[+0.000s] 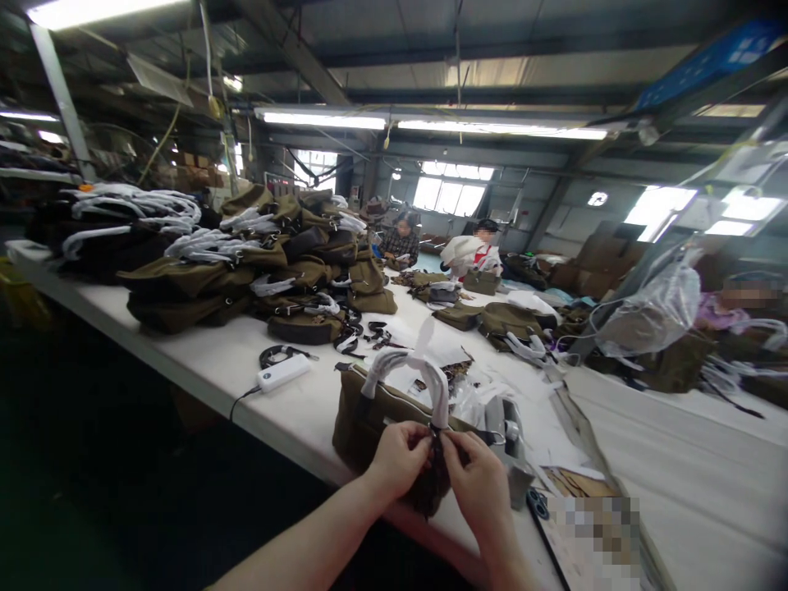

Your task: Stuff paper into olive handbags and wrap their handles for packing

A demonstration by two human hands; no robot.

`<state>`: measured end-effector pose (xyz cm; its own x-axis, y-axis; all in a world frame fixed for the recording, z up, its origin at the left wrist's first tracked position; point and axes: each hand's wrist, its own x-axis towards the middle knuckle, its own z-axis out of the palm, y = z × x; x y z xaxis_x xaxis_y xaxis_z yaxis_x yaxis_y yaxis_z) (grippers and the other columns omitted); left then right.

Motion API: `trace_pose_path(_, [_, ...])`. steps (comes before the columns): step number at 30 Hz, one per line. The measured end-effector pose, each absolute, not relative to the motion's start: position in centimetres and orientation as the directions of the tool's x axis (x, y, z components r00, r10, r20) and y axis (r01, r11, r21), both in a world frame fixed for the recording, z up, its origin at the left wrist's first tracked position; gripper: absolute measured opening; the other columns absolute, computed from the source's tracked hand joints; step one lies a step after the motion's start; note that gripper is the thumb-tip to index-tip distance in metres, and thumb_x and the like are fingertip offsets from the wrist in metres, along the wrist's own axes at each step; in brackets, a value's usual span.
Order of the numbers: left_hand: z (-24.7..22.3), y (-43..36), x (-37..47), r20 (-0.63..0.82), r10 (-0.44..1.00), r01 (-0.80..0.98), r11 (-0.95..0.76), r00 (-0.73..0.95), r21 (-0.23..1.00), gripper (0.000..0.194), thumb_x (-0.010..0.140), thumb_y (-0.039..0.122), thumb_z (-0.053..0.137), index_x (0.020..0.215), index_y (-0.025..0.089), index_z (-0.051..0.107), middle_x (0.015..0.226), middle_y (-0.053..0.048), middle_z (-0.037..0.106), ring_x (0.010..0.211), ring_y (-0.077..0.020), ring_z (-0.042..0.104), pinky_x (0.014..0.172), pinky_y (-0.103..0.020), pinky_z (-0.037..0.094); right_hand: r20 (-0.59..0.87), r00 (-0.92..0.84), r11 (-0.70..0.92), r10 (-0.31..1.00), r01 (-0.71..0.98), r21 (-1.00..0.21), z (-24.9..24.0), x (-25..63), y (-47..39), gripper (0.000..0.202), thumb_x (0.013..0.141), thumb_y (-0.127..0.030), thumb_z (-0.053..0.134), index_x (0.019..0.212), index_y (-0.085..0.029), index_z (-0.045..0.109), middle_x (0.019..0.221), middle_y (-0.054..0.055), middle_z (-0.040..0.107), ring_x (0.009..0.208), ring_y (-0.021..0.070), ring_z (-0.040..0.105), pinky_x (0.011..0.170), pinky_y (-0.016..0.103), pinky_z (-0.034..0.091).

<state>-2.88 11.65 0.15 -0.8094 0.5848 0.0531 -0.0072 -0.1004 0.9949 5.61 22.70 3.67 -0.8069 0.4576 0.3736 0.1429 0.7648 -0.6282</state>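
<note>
An olive-brown bag [363,414] stands at the near edge of the white table, its handles [439,390] wrapped in white covering and raised in an arch. My left hand [403,455] is closed in a pinch at the base of the handle nearest me. Close beside it, my right hand [477,468] pinches the same spot from the right. Between the fingertips is a small dark piece, like a strap end, too small to make out fully. Dark strips hang below the hands against the bag's front.
Piles of olive bags [301,271] and black bags [123,238] cover the far left of the table [203,361]. A white device [283,373] with a cable lies left of the bag. A phone [538,503] is at right. Several people sit beyond.
</note>
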Motion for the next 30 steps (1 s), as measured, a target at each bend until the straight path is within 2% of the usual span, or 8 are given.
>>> trace_pose_path(5, [0.4, 11.1, -2.5, 0.232, 0.560, 0.221, -0.088, -0.795, 0.971, 0.024, 0.085, 0.025, 0.052, 0.080, 0.014, 0.072, 0.064, -0.002, 0.066, 0.053, -0.0119, 0.056, 0.052, -0.022, 0.041, 0.248, -0.807, 0.712, 0.536, 0.275, -0.646, 4.5, 4.8, 22.7, 0.034, 0.086, -0.047, 0.052, 0.075, -0.022, 0.072, 0.076, 0.005, 0.071, 0.073, 0.0233, 0.065, 0.069, 0.033, 0.044])
trace_pose_path(8, [0.5, 10.7, -2.5, 0.312, 0.547, 0.324, -0.076, -0.777, 0.943, 0.024, 0.085, 0.020, 0.050, 0.082, 0.016, 0.074, 0.074, -0.004, 0.071, 0.068, -0.0155, 0.063, 0.064, -0.024, 0.046, 0.268, -0.827, 0.716, 0.495, 0.213, -0.665, 4.4, 4.5, 22.7, 0.030, 0.085, -0.043, 0.054, 0.074, -0.022, 0.073, 0.076, 0.004, 0.071, 0.073, 0.0222, 0.064, 0.069, 0.032, 0.044])
trace_pose_path(13, [0.6, 10.3, -2.6, 0.330, 0.541, 0.365, -0.046, -0.773, 0.930, 0.023, 0.083, 0.016, 0.050, 0.084, 0.016, 0.073, 0.079, -0.004, 0.072, 0.074, -0.0169, 0.065, 0.074, -0.026, 0.048, 0.361, -0.844, 0.747, 0.398, 0.070, -0.661, 3.5, 4.2, 22.8, 0.026, 0.086, -0.039, 0.054, 0.074, -0.021, 0.069, 0.076, 0.005, 0.069, 0.074, 0.0210, 0.063, 0.069, 0.030, 0.044])
trace_pose_path(17, [0.9, 9.9, -2.5, 0.310, 0.580, 0.381, 0.002, -0.753, 0.924, 0.021, 0.085, 0.020, 0.051, 0.087, 0.017, 0.072, 0.084, -0.005, 0.073, 0.080, -0.0180, 0.065, 0.077, -0.026, 0.049, 0.370, -0.816, 0.727, 0.444, 0.087, -0.681, 3.4, 4.3, 22.6, 0.027, 0.087, -0.040, 0.052, 0.076, -0.019, 0.066, 0.074, 0.005, 0.068, 0.071, 0.0205, 0.061, 0.068, 0.030, 0.044])
trace_pose_path(21, [1.8, 9.5, -2.0, 0.371, 0.454, 0.467, 0.117, -0.810, 0.877, 0.020, 0.080, 0.024, 0.063, 0.098, 0.018, 0.068, 0.093, -0.006, 0.069, 0.077, -0.0178, 0.062, 0.076, -0.028, 0.049, 0.350, -0.765, 0.598, 0.541, 0.056, -0.800, 3.7, 4.6, 21.9, 0.031, 0.089, -0.045, 0.050, 0.083, -0.018, 0.064, 0.075, 0.005, 0.068, 0.070, 0.0197, 0.061, 0.066, 0.029, 0.046])
trace_pose_path(26, [2.3, 9.5, -2.2, 0.456, 0.453, 0.510, -0.004, -0.766, 0.860, 0.010, 0.083, 0.023, 0.062, 0.077, 0.018, 0.068, 0.092, -0.006, 0.065, 0.083, -0.0165, 0.062, 0.079, -0.028, 0.049, 0.296, -0.799, 0.481, 0.523, -0.010, -0.877, 4.0, 5.1, 21.2, 0.032, 0.087, -0.048, 0.055, 0.081, -0.018, 0.063, 0.070, 0.002, 0.064, 0.067, 0.0172, 0.058, 0.061, 0.026, 0.045])
trace_pose_path(28, [2.0, 9.9, -2.8, 0.427, 0.438, 0.446, -0.064, -0.791, 0.893, 0.014, 0.085, 0.026, 0.060, 0.075, 0.018, 0.066, 0.090, -0.006, 0.066, 0.087, -0.0172, 0.063, 0.082, -0.028, 0.049, 0.231, -0.814, 0.342, 0.534, -0.042, -0.939, 3.9, 5.5, 21.5, 0.033, 0.083, -0.050, 0.061, 0.080, -0.017, 0.063, 0.064, 0.000, 0.060, 0.059, 0.0140, 0.054, 0.054, 0.023, 0.041])
trace_pose_path(30, [1.7, 10.4, -3.7, 0.300, 0.445, 0.279, -0.115, -0.844, 0.954, 0.016, 0.085, 0.032, 0.060, 0.081, 0.017, 0.063, 0.090, -0.006, 0.069, 0.077, -0.0157, 0.065, 0.070, -0.026, 0.052, 0.131, -0.830, 0.165, 0.541, -0.049, -0.985, 3.8, 6.1, 22.0, 0.035, 0.078, -0.051, 0.067, 0.078, -0.017, 0.062, 0.055, -0.003, 0.054, 0.049, 0.0095, 0.044, 0.046, 0.020, 0.033])
